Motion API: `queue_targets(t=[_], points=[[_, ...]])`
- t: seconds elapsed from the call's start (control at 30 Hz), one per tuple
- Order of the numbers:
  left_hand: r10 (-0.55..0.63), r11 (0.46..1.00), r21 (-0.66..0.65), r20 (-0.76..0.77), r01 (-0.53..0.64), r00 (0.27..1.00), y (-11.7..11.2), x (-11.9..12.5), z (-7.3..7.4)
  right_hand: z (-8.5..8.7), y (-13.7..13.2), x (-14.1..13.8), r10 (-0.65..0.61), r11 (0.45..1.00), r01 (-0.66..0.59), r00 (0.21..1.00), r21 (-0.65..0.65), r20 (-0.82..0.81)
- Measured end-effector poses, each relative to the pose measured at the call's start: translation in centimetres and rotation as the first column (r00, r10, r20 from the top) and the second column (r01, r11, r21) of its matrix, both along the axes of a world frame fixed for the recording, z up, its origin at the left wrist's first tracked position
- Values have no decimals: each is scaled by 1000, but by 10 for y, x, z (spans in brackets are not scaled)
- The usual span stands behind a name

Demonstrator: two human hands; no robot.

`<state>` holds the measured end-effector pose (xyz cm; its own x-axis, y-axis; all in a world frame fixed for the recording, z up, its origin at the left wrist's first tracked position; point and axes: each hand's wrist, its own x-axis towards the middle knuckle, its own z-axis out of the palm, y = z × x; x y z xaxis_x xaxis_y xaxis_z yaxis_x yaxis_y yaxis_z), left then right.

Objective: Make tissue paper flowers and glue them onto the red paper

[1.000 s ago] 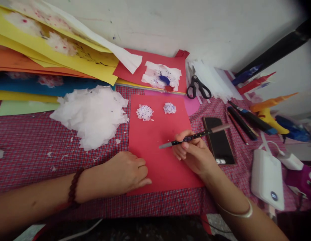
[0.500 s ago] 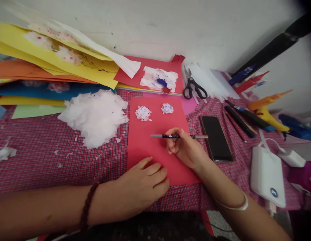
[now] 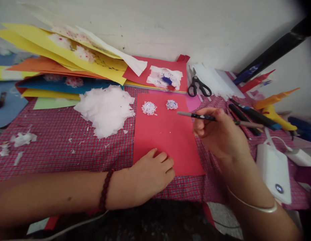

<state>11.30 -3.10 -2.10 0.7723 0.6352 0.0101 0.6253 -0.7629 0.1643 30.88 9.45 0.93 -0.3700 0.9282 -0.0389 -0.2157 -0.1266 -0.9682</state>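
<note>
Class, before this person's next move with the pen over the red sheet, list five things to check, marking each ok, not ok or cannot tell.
1. Left hand pins the near edge of the red sheet: ok.
2. Right hand grips the pen: ok.
3. Pen tip touches the sheet: not ok, it looks lifted, pointing left.
4. Two paper rosettes lie clear of both hands: ok.
5. Pen tip uncapped: cannot tell.

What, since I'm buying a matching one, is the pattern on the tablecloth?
The tablecloth is a fine red-and-white check, clearest in the head view.
</note>
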Motion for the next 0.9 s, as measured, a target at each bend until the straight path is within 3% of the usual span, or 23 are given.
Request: queue_targets(t=[0.1, 0.17, 0.37, 0.53, 0.63, 0.73, 0.9], points=[[10, 1000, 15, -13, -9, 1000, 3, -4, 3, 12, 2, 1, -6, 1000, 5, 999, 13, 40], [36, 999, 11, -44, -36, 998, 5, -7, 4, 10, 2, -3, 1, 1000, -1, 1000, 6, 32], [97, 995, -23, -10, -97, 995, 6, -16, 3, -26, -4, -25, -37, 997, 41, 998, -67, 58], [124, 988, -99, 82, -116, 989, 27, -37, 20, -46, -9, -34, -63, 993, 67, 997, -99, 44], [288, 957, 3, 128, -291, 949, 47, -50, 25, -47, -10, -35, -64, 996, 67, 997, -66, 47], [398, 908, 82, 143, -411, 906, 58, -53, 21, -46, -12, -36, -41, 998, 43, 997, -34, 72], [358, 911, 203, 46, -360, 933, 53, -41, 10, -46, -25, -35, 58, 998, -57, 991, -8, 117]])
